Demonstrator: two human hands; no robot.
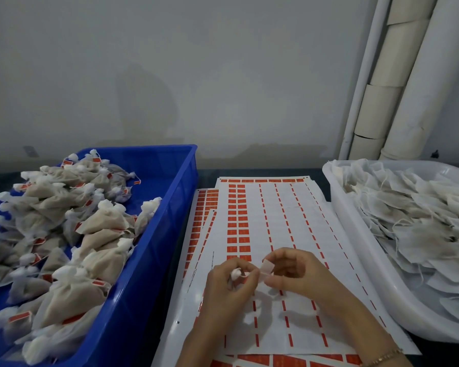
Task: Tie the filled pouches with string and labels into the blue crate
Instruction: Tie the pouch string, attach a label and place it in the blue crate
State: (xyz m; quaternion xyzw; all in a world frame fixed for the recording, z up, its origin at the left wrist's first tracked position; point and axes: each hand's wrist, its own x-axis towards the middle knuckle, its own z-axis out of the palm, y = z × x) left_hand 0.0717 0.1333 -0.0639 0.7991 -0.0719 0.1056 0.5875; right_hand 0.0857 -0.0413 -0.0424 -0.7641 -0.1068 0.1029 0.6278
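Nearest the camera, both hands work over the table. The left hand (pixel 229 287) curls around a small white tuft (pixel 236 273), probably the gathered neck of a pouch, though the fingers hide the rest. The right hand (pixel 297 274) pinches a pale label (pixel 267 268) between thumb and fingertip, touching or almost touching the tuft. I judge this as a label going on, with this pouch not yet finished.

Under the hands lie the label sheets (pixel 276 221). The top sheet is mostly stripped, with orange stickers left only in its left columns and top row.

To the left, the blue crate (pixel 186 186) holds a deep heap of tied pouches (pixel 98 223) with orange tags showing. To the right, the white tub (pixel 374 266) is still piled with flat untied pouches (pixel 421 221), loose strings trailing — so a good share is done and plenty remains, perhaps around half.

Beyond, a dark strip of table (pixel 249 173) meets the wall, and paper rolls (pixel 382 102) lean in the right corner.
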